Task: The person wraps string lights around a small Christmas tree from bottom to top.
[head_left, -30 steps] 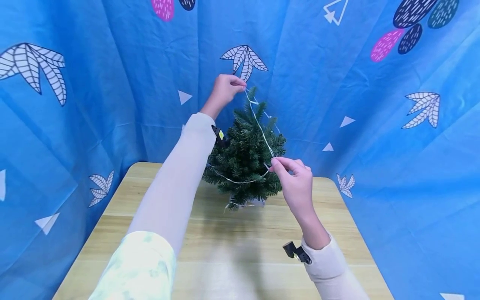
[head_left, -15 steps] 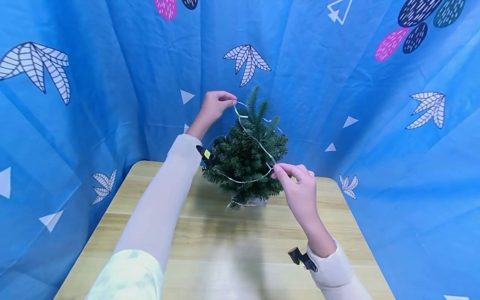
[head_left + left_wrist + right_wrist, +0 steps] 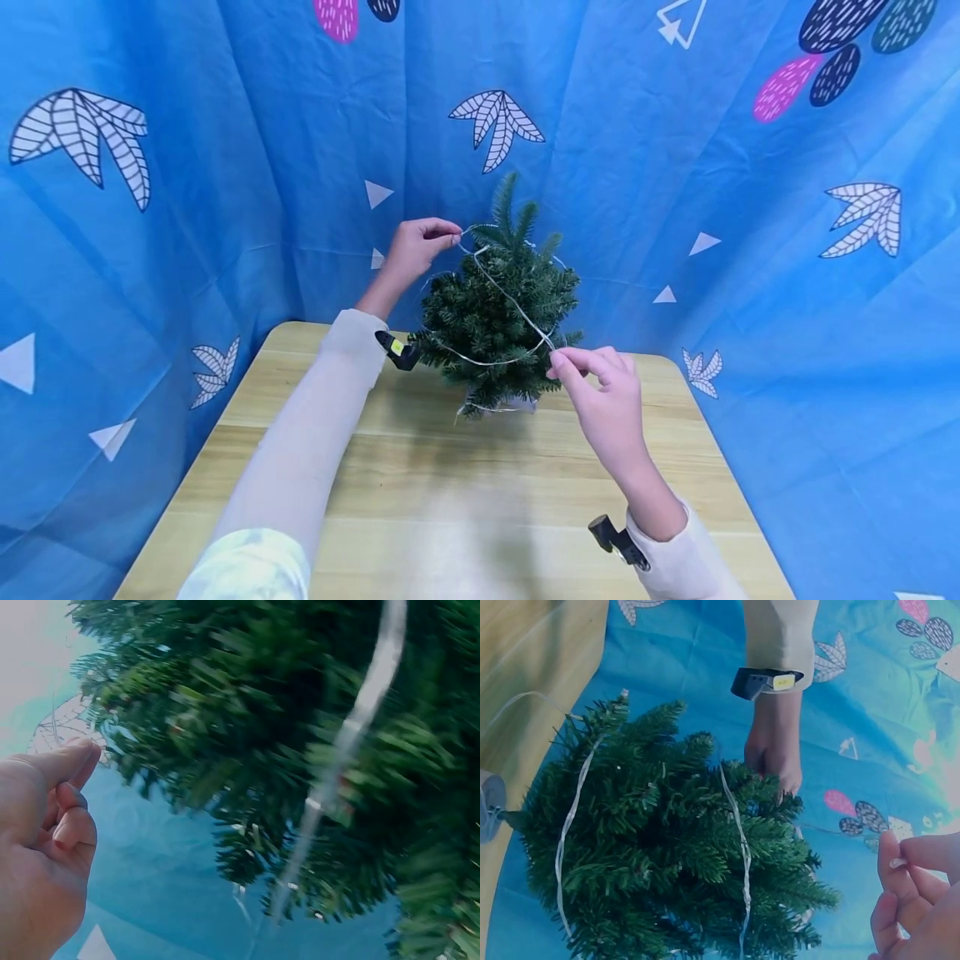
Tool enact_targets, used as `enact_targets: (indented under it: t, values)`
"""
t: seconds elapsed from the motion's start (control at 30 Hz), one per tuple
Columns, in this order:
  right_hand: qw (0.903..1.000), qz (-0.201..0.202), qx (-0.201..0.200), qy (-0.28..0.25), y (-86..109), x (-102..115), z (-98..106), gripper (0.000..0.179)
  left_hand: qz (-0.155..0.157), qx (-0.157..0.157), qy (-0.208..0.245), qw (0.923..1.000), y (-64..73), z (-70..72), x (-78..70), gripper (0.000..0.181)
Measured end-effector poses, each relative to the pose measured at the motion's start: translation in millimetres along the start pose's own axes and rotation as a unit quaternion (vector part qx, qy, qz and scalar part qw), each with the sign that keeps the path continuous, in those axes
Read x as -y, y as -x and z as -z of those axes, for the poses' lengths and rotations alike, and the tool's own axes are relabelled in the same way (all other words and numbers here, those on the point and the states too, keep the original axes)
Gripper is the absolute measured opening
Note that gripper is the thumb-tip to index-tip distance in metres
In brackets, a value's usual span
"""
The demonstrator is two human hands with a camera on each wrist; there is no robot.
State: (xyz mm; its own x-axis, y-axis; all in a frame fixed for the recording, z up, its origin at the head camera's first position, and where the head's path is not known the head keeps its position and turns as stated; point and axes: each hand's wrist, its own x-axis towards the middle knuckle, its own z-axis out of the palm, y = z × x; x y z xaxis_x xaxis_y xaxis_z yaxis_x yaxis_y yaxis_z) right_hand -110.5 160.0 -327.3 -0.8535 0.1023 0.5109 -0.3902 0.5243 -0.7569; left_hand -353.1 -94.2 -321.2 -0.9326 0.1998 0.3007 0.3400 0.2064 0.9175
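Note:
A small green artificial Christmas tree [image 3: 487,312] stands upright on the wooden table, wound with a thin pale string of lights [image 3: 513,302]. Left of its upper branches, my left hand [image 3: 416,250] pinches the string between thumb and fingertips. My right hand [image 3: 606,404], at the tree's lower right, pinches another stretch. Between the hands the string slants across the front of the upper tree. A lower turn sags across the front. In the right wrist view a bulb-like bead [image 3: 898,863] shows at the right fingertips, and the left hand [image 3: 776,750] is partly behind branches.
A blue patterned curtain [image 3: 315,150] surrounds the table [image 3: 420,500] on the back and sides. The tree's pale base [image 3: 521,406] shows beneath the lowest branches, with a loose string end beside it. A wrist camera [image 3: 397,348] sits close to the left branches.
My left hand has come down and left from above the treetop to beside the upper branches, lowering the string. My right hand has shifted slightly down and right, still pinching it.

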Motion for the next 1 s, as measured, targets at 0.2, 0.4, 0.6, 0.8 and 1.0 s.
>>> enact_targets:
  t: [0.2, 0.4, 0.6, 0.8, 1.0]
  values:
    - [0.9998, -0.007, 0.018, -0.007, 8.8, -2, -5, 0.007, -0.014, 0.01, -0.021, 0.9996, 6.1, -3.7, 4.2, 0.025]
    - [0.9996, 0.001, 0.029, -0.006, 14.8, -6, -5, 0.006, -0.068, -0.022, -0.099, 0.9926, 31.8, -4.9, -9.2, 0.025]
    - [0.9995, 0.007, 0.032, 0.003, 18.2, -7, -4, 0.006, -0.183, -0.045, -0.119, 0.9749, 80.3, -18.9, -26.8, 0.022]
    - [0.9993, 0.003, 0.036, 0.009, 21.0, -7, -2, 0.006, -0.305, -0.005, -0.118, 0.9451, 118.8, -46.4, -33.7, 0.022]
    - [0.9989, 0.007, 0.046, 0.011, 22.2, -7, -2, 0.007, -0.355, 0.003, -0.154, 0.9222, 129.8, -64.6, -26.1, 0.019]
